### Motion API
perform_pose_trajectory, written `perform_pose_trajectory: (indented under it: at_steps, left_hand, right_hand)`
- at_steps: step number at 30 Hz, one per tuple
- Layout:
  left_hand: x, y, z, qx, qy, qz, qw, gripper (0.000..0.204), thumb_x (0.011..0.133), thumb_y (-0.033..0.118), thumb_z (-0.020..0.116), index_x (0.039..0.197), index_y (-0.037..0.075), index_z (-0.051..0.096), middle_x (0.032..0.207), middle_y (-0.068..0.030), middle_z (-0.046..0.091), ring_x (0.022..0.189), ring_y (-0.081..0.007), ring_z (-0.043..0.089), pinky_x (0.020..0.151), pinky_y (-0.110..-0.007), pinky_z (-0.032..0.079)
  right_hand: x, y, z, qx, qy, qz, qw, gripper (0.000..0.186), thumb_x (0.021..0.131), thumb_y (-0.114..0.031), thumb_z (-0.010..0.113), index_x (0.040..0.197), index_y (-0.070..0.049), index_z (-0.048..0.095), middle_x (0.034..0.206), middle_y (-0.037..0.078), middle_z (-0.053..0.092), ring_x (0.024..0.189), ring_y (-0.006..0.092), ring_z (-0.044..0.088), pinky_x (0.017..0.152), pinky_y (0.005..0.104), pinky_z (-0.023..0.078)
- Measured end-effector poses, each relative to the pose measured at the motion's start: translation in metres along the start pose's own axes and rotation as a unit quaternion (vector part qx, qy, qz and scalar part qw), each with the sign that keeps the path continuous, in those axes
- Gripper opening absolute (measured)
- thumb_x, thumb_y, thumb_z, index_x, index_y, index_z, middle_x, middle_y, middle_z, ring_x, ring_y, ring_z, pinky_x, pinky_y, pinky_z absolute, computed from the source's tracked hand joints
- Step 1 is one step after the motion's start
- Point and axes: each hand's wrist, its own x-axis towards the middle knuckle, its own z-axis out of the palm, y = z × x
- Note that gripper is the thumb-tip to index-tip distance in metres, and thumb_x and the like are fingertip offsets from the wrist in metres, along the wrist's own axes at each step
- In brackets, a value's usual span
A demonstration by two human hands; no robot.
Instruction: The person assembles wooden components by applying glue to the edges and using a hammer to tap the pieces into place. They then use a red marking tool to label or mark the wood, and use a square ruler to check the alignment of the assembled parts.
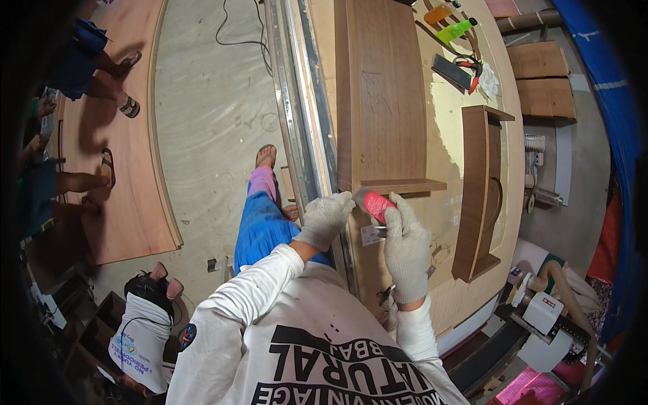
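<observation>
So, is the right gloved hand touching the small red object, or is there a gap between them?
Touching. In the head view the right hand in its white knit glove closes its fingers around the red object, with no gap visible; the left hand meets its other end.

A green bottle (455,30) and an orange one (437,14) lie at the far end of the surface (451,128), near red-handled pliers (470,71). A U-shaped wooden frame (480,192) rests to the right. 2 brown boards (542,79) lie on the floor beyond.
</observation>
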Motion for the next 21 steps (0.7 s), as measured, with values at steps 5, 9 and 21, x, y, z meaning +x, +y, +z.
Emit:
perform_pose_trajectory:
  at_steps: [5, 9, 21]
  left_hand:
    - [0.0, -0.002, 0.002, 0.049, -0.017, -0.005, 0.999, 0.02, 0.099, 0.028, 0.055, 0.097, 0.01, 0.064, 0.084, -0.0149, 0.069, 0.081, -0.0353, 0.069, 0.069, -0.046, 0.052]
    - [-0.003, -0.006, 0.008, 0.036, 0.037, 0.015, 0.999, 0.02, 0.099, 0.028, 0.055, 0.094, 0.01, 0.063, 0.08, -0.0141, 0.067, 0.077, -0.0344, 0.069, 0.066, -0.045, 0.052]
    - [-0.003, -0.01, 0.015, 0.023, 0.038, 0.019, 0.999, 0.024, 0.1, 0.027, 0.053, 0.09, 0.01, 0.065, 0.083, -0.0148, 0.068, 0.078, -0.0348, 0.07, 0.067, -0.045, 0.054]
  right_hand:
    - [-0.016, -0.001, 0.006, -0.008, 0.018, 0.008, 1.0, 0.035, 0.104, -0.018, 0.055, 0.127, 0.006, 0.063, 0.08, 0.021, 0.071, 0.068, 0.024, 0.071, 0.065, 0.0349, 0.054]
    - [-0.027, 0.0, 0.013, -0.011, 0.021, 0.049, 0.999, 0.035, 0.104, -0.017, 0.056, 0.13, 0.006, 0.062, 0.08, 0.018, 0.072, 0.07, 0.0201, 0.071, 0.066, 0.0323, 0.055]
    - [-0.019, -0.011, 0.007, 0.016, 0.013, 0.065, 0.998, 0.035, 0.104, -0.012, 0.057, 0.133, 0.007, 0.06, 0.091, 0.016, 0.074, 0.079, 0.0148, 0.071, 0.073, 0.0292, 0.055]
